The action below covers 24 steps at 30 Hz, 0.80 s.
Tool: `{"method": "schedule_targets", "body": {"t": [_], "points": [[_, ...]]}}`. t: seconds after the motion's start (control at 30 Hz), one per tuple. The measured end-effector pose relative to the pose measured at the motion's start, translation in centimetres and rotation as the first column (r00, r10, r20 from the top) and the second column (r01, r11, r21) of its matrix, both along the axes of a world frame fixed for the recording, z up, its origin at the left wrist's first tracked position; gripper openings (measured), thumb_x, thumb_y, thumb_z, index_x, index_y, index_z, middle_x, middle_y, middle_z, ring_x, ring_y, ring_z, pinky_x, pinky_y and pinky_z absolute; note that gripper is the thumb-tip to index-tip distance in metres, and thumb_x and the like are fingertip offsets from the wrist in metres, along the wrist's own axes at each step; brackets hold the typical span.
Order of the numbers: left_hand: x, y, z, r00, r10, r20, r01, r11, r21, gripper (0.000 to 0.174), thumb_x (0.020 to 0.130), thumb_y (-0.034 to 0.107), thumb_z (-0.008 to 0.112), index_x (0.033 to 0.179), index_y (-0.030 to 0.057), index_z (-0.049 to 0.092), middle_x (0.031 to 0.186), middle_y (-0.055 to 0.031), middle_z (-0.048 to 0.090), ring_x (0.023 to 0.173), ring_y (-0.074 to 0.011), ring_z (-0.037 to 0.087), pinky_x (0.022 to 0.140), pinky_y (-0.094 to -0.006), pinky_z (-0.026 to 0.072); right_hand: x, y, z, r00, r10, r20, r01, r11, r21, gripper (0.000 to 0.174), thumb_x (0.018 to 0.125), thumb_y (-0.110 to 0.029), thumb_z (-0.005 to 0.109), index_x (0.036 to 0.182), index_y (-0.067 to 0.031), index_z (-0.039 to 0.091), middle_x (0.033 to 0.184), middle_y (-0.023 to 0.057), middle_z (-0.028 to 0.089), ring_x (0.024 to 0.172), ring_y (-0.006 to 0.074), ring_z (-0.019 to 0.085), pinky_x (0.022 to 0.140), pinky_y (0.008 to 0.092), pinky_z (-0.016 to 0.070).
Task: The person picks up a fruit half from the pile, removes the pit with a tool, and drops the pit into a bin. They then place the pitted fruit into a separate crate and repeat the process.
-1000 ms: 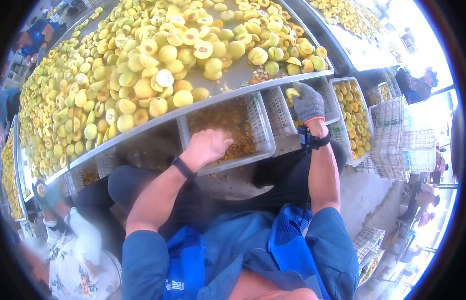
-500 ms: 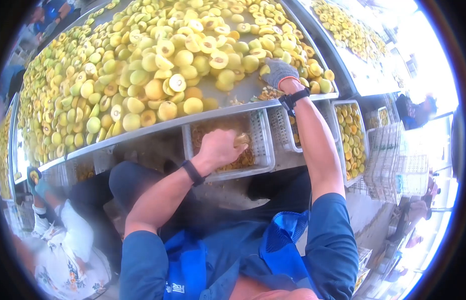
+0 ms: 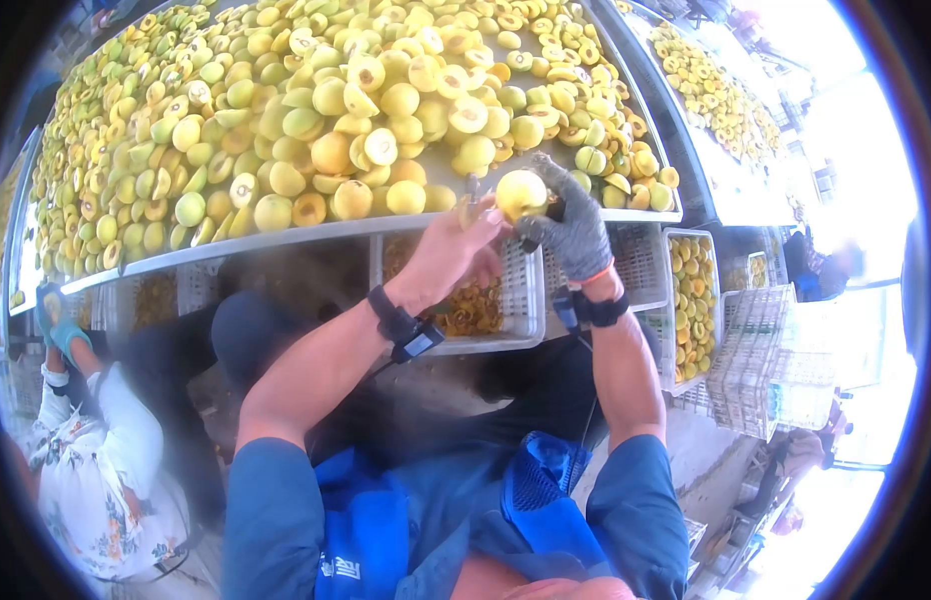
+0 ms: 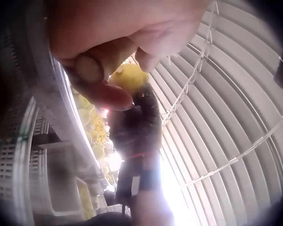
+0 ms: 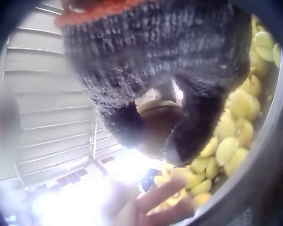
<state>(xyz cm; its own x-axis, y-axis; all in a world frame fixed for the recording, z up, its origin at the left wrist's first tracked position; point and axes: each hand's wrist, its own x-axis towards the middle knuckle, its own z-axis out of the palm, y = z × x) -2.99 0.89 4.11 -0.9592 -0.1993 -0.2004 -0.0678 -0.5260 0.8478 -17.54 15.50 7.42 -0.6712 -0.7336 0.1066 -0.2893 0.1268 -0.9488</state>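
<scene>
My right hand, in a grey knit glove, grips a yellow peach at the table's front edge. Thumb and fingers stand around the fruit in the right wrist view, where the peach is in shadow. Close to its left side is my bare left hand, fingers curled around a small tool with a round, wood-coloured end. Most of that tool is hidden by the fingers, and I cannot tell its kind. Heaped whole and halved peaches cover the metal table beyond both hands.
Below the table edge stands a white crate of peach scraps, with another crate beside it. Farther right are a crate of peach halves and stacked crates. A person in a floral top sits at left.
My right hand went from the crate at right onto the peach heap, then came back toward the left hand with a peach. My left hand rose from above the scrap crate to the table edge.
</scene>
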Motion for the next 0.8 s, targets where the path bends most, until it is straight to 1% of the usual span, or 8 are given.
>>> {"method": "schedule_targets", "body": {"t": [0.07,0.13,0.23,0.33,0.43,0.53,0.73,0.8], "points": [[0.0,0.0,0.3,0.994,-0.005,-0.107,0.017,0.993,0.113,0.052,0.106,0.039,0.059,0.143,0.0021,0.052,0.092,-0.0017,0.058,0.059,-0.0087,0.058,0.047,-0.0244,0.0442,1.3,-0.1,0.2,0.979,0.010,-0.202,-0.011,1.000,-0.003,0.081,0.077,-0.022,0.092,0.145,-0.0011,0.053,0.131,0.0148,0.065,0.115,0.0282,0.064,0.099,0.0387,0.0518],[0.4,-0.3,1.2,0.976,-0.033,-0.214,0.075,0.978,0.192,0.060,0.105,0.039,0.061,0.150,0.0031,0.046,0.091,0.0002,0.056,0.057,-0.0081,0.056,0.047,-0.0242,0.0446,2.2,-0.2,1.1,0.877,0.043,-0.478,-0.001,0.996,0.087,0.081,0.076,-0.022,0.092,0.144,-0.0021,0.054,0.134,0.0164,0.062,0.120,0.0305,0.062,0.101,0.0400,0.0513],[0.9,-0.7,1.5,0.978,-0.063,-0.198,0.082,0.993,0.091,0.061,0.103,0.031,0.066,0.152,0.0026,0.043,0.090,0.0008,0.057,0.055,-0.0066,0.051,0.046,-0.0229,0.0436,3.1,-0.1,1.4,0.904,0.036,-0.425,0.002,0.996,0.089,0.084,0.074,-0.021,0.091,0.146,-0.0020,0.052,0.135,0.0183,0.061,0.124,0.0332,0.060,0.107,0.0421,0.0469],[1.0,-0.6,2.4,0.992,-0.042,-0.116,0.030,0.994,-0.106,0.064,0.098,0.021,0.071,0.150,0.0007,0.041,0.081,-0.0004,0.059,0.053,-0.0066,0.053,0.044,-0.0224,0.0420,2.8,0.1,1.3,0.847,0.112,-0.519,-0.086,0.994,0.074,0.075,0.079,-0.025,0.088,0.143,-0.0020,0.056,0.133,0.0181,0.063,0.121,0.0338,0.062,0.104,0.0423,0.0487],[1.0,-0.2,2.6,0.997,-0.007,-0.082,-0.007,0.985,-0.170,0.064,0.098,0.019,0.072,0.152,0.0014,0.043,0.083,0.0015,0.061,0.053,-0.0038,0.050,0.046,-0.0204,0.0400,3.2,0.2,2.1,0.885,0.124,-0.449,-0.104,0.992,0.069,0.065,0.083,-0.025,0.083,0.139,-0.0016,0.060,0.129,0.0189,0.065,0.118,0.0361,0.064,0.103,0.0432,0.0491],[0.5,-0.2,2.0,0.981,0.034,-0.192,-0.084,0.961,-0.263,0.056,0.099,0.023,0.071,0.145,0.0006,0.050,0.081,0.0020,0.061,0.053,-0.0034,0.049,0.046,-0.0203,0.0385,2.7,0.3,1.9,0.817,0.167,-0.552,-0.129,0.986,0.107,0.068,0.079,-0.010,0.085,0.142,-0.0056,0.059,0.127,0.0170,0.065,0.112,0.0332,0.066,0.096,0.0391,0.0531],[0.6,0.0,2.8,0.988,0.035,-0.152,-0.068,0.974,-0.216,0.034,0.103,0.030,0.066,0.122,0.0030,0.062,0.075,0.0036,0.056,0.051,-0.0037,0.048,0.045,-0.0210,0.0367,3.2,0.5,2.0,0.822,0.147,-0.550,-0.112,0.989,0.097,0.067,0.079,-0.007,0.084,0.142,-0.0072,0.059,0.131,0.0175,0.063,0.115,0.0346,0.065,0.097,0.0389,0.0529],[0.6,-0.3,2.2,0.998,0.002,-0.062,-0.012,0.985,-0.171,0.031,0.104,0.034,0.063,0.116,0.0054,0.062,0.073,0.0033,0.056,0.050,-0.0052,0.049,0.044,-0.0215,0.0361,3.6,0.2,2.4,0.811,0.138,-0.569,-0.130,0.990,0.056,0.067,0.079,-0.007,0.084,0.142,-0.0071,0.059,0.132,0.0178,0.062,0.117,0.0344,0.064,0.098,0.0387,0.0527]]}}
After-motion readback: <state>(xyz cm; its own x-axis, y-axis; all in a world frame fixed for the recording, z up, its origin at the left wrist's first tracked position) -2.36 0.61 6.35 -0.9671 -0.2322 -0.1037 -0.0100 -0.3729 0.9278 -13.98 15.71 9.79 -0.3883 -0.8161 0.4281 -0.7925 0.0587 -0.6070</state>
